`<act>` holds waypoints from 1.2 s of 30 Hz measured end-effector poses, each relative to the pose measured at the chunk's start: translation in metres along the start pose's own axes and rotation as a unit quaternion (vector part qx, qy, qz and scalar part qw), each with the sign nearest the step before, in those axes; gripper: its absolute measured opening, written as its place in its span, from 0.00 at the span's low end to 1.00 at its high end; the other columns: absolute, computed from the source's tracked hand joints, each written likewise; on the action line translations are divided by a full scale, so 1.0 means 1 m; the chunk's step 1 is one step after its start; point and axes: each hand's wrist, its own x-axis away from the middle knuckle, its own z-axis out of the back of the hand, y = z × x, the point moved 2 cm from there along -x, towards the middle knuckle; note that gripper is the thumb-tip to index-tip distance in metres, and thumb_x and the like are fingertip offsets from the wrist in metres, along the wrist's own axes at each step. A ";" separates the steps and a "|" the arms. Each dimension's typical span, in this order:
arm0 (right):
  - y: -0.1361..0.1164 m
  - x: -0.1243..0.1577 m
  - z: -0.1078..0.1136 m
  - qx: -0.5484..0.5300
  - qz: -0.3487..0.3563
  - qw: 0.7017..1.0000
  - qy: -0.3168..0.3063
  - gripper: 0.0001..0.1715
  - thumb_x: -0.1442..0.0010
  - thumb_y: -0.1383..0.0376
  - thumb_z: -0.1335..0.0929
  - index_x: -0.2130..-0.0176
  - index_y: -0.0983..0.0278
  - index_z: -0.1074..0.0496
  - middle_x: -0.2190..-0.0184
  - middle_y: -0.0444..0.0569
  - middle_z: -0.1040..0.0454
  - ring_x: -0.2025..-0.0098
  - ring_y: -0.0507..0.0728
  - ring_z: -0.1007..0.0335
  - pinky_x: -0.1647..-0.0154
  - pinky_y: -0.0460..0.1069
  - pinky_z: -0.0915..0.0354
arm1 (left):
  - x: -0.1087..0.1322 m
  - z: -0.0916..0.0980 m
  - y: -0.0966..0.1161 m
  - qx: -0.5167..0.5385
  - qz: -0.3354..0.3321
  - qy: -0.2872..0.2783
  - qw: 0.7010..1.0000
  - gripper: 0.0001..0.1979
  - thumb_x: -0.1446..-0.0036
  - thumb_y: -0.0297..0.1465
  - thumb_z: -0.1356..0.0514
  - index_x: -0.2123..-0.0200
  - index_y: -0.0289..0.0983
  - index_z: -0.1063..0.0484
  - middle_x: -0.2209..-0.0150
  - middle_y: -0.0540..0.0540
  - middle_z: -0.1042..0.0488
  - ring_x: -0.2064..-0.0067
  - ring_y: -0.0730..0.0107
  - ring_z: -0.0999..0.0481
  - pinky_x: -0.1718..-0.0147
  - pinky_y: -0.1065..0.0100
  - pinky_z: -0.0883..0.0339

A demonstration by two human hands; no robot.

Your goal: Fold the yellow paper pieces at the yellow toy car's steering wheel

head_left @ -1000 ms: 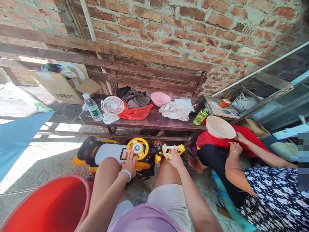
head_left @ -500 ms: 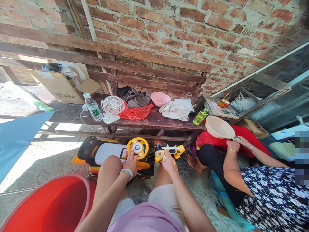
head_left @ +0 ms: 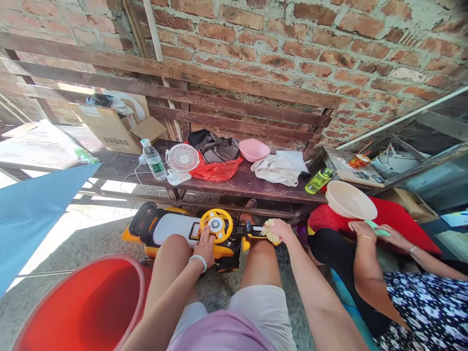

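My right hand (head_left: 284,229) is closed on a bunched yellowish cloth (head_left: 269,232), pressing it against the front end of the toy car (head_left: 171,229). That ride-on lies across the floor just beyond my 2 knees, its front under this grip and its black seat well off to the left. My left hand (head_left: 206,246) rests loosely, fingers laid against the dash just under the yellow steering wheel (head_left: 218,225), steadying the car rather than clasping anything. From the look of it, the wiping is partway: the white body beside my left hand looks clean, though I cannot tell whether the wheels or underside have been touched. The cloth itself looks crumpled and used. A red tub (head_left: 84,307) sits near my left elbow. To the right of my cloth hand, another person holds a pale bowl (head_left: 350,200). The bench (head_left: 256,184) stands beyond both grips.
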 end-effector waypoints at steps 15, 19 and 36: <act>-0.119 -0.011 -0.034 -0.228 0.103 0.963 0.099 0.23 0.42 0.65 0.33 0.47 0.61 0.24 0.53 0.51 0.18 0.51 0.60 0.23 0.46 0.52 0.30 | 0.003 0.000 -0.001 0.009 -0.011 -0.001 1.000 0.33 0.48 0.20 0.40 0.36 0.36 0.34 0.20 0.38 0.68 0.21 0.50 0.70 0.33 0.45 0.39; -0.172 -0.004 -0.032 -0.309 0.156 0.925 0.156 0.27 0.39 0.65 0.36 0.42 0.64 0.28 0.48 0.53 0.21 0.47 0.59 0.25 0.41 0.54 0.32 | 0.004 0.001 0.000 0.007 -0.012 -0.005 1.000 0.33 0.46 0.21 0.41 0.36 0.33 0.35 0.21 0.36 0.68 0.21 0.48 0.69 0.33 0.44 0.39; -0.178 0.087 -0.123 0.104 0.168 0.980 0.010 0.21 0.37 0.65 0.32 0.44 0.60 0.25 0.37 0.59 0.33 0.42 0.68 0.34 0.46 0.57 0.35 | 0.001 -0.004 -0.015 0.054 -0.054 -0.002 0.997 0.38 0.49 0.23 0.41 0.32 0.35 0.36 0.20 0.42 0.68 0.21 0.49 0.70 0.30 0.41 0.45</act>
